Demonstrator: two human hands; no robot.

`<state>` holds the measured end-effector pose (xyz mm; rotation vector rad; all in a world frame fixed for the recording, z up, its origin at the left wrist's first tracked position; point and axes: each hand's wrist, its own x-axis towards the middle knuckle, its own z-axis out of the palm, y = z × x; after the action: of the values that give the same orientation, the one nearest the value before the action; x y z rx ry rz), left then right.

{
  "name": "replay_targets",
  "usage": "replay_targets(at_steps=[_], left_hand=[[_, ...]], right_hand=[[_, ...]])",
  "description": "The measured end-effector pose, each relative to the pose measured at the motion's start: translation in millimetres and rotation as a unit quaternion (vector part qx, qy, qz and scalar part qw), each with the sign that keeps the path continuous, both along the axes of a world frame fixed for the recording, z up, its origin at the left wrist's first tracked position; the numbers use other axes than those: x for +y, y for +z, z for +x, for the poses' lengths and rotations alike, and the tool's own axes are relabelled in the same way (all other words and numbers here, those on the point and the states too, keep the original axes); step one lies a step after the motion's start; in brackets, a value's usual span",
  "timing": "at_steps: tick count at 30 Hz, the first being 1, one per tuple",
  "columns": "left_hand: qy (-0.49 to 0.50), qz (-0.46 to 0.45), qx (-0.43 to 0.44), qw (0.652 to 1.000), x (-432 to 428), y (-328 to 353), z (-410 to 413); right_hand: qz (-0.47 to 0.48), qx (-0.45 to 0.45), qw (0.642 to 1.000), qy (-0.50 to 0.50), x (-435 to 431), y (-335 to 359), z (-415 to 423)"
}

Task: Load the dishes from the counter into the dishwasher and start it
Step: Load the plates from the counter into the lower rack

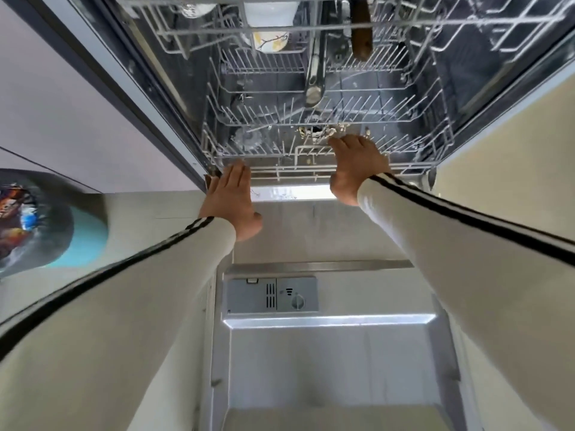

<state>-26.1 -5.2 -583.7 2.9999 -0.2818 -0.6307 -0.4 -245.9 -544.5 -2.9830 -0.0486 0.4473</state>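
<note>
The dishwasher stands open with its door folded down below me. The grey wire lower rack sits inside the tub and holds no dishes that I can see. My left hand lies flat with straight fingers against the rack's front left corner. Straight fingers of my right hand rest over the rack's front rim and reach in among the tines. Above, the upper rack holds a white patterned cup and a brown-handled utensil.
A metal spray arm hangs under the upper rack. Food scraps lie at the tub floor near my right fingers. The detergent dispenser is on the door. Cabinet fronts flank the opening; a blurred teal and multicoloured object lies at left.
</note>
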Motion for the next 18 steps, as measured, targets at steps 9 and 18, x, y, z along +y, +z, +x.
replay_targets(at_steps=[9, 18], left_hand=[[0.033, 0.018, 0.077, 0.996, -3, 11, -84], [0.04, 0.016, 0.114, 0.993, 5, 40, -187]], right_hand=[[-0.003, 0.045, 0.999, 0.006, 9, 5, -85], [0.033, 0.113, 0.993, -0.032, 23, 27, -194]])
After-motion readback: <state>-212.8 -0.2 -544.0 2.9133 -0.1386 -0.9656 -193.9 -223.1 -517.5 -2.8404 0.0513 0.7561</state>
